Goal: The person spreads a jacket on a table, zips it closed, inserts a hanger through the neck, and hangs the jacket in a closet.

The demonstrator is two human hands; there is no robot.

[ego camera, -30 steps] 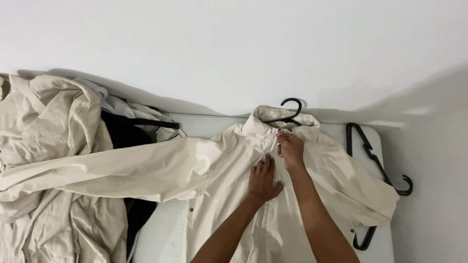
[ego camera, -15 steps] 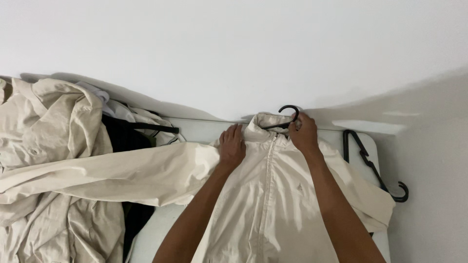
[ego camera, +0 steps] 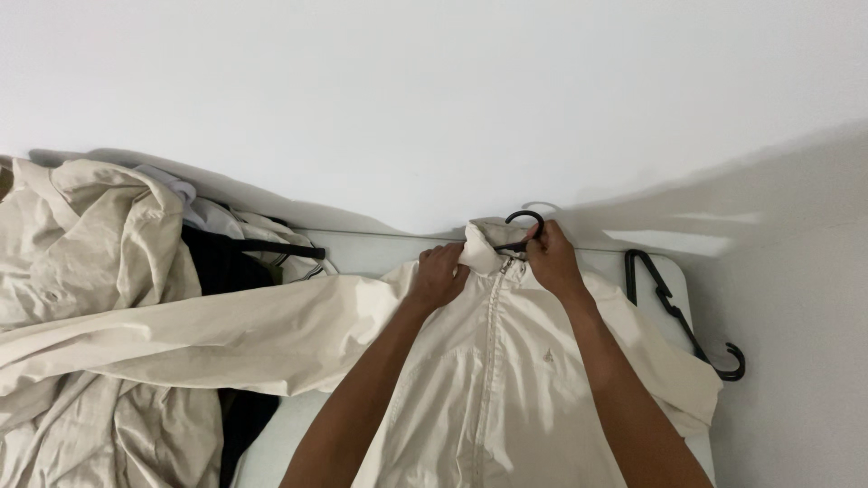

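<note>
I have the cream jacket (ego camera: pixel 493 361) lying front-up on the white tabletop (ego camera: pixel 380 246), and by my reckoning the work on it is nearly through: the zip is closed right up to the neck, and a black hanger (ego camera: pixel 523 228) sits inside the shoulders, with only its hook poking out above the collar near the wall. What seems left is to settle the collar and lift the garment off by that hook. My left hand (ego camera: pixel 438 276) is curled closed on the collar and shoulder fabric on its side of the zip. My right hand (ego camera: pixel 548 259) is closed on the collar on the other side, right at the base of the hook; I cannot tell whether its fingers pinch the hanger's neck as well as the cloth. One long sleeve (ego camera: pixel 181 339) of the jacket stretches out to my left across a heap of clothes (ego camera: pixel 90 271). Counting what I can see: one jacket in hand, one hanger inside it, and at least one loose black hanger (ego camera: pixel 680 312) by the right edge of the tabletop, perhaps two overlapping. In the heap I make out one more cream garment, something black, and something pale bluish-white, though how many pieces it holds altogether I cannot say.
</note>
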